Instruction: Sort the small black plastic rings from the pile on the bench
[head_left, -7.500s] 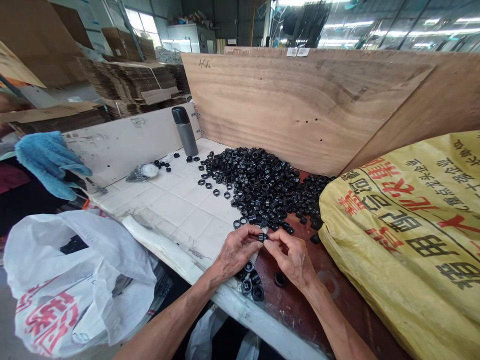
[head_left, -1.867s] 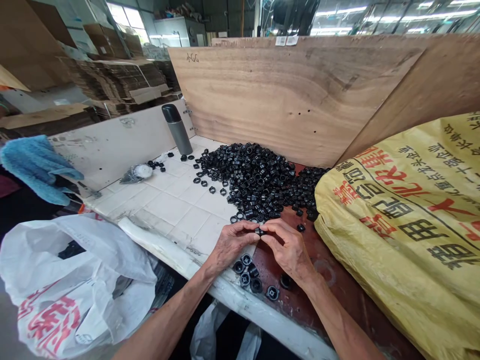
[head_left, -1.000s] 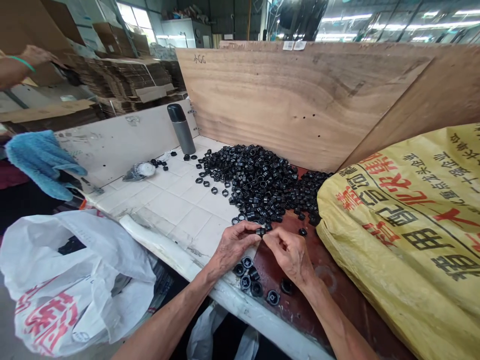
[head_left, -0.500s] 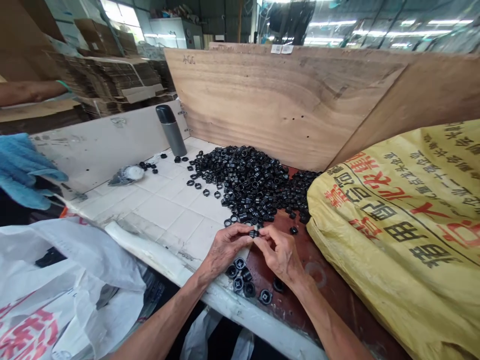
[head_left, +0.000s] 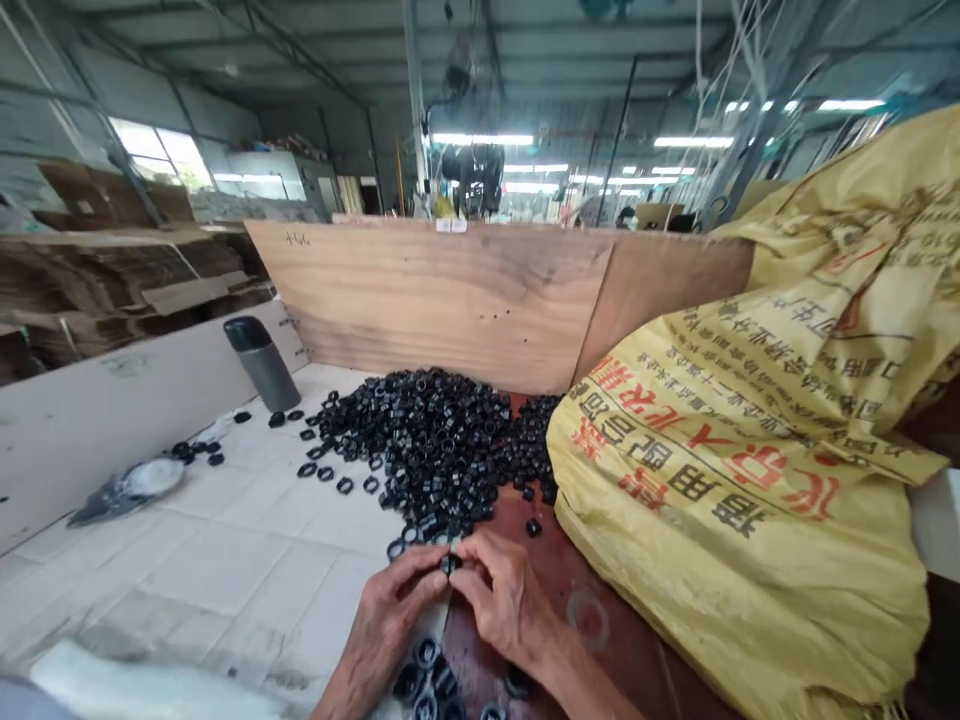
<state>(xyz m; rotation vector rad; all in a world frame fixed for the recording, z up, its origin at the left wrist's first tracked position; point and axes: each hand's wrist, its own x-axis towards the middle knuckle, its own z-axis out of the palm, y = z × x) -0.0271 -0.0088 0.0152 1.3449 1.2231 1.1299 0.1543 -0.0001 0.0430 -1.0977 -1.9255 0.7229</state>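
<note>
Between the fingertips of both hands is a small black plastic ring-shaped part [head_left: 450, 564]. My left hand [head_left: 390, 610] pinches it from the left, thumb and forefinger closed on it. From the other side my right hand [head_left: 504, 598] grips the same part in a pinch. Just beyond the fingers spreads a large heap of black plastic rings [head_left: 431, 430], with a few loose ones at its left edge. Below my hands lie several round black caps [head_left: 427, 655] with a cross inside, partly cut off by the frame's lower edge.
A yellow woven sack [head_left: 675, 510] with red and black print fills the right side. A grey flask [head_left: 262, 365] stands at the back left, near a clear plastic bag [head_left: 131, 488] with something white. Wooden boards [head_left: 435, 300] wall the back of the table. Flattened cardboard [head_left: 105, 290] is stacked beyond.
The view has tilted up and turned right, so the blue cloth and white bag have left the picture. One more cap lies below my hands than 7.5 seconds ago. Both hands keep pinching a small part.
</note>
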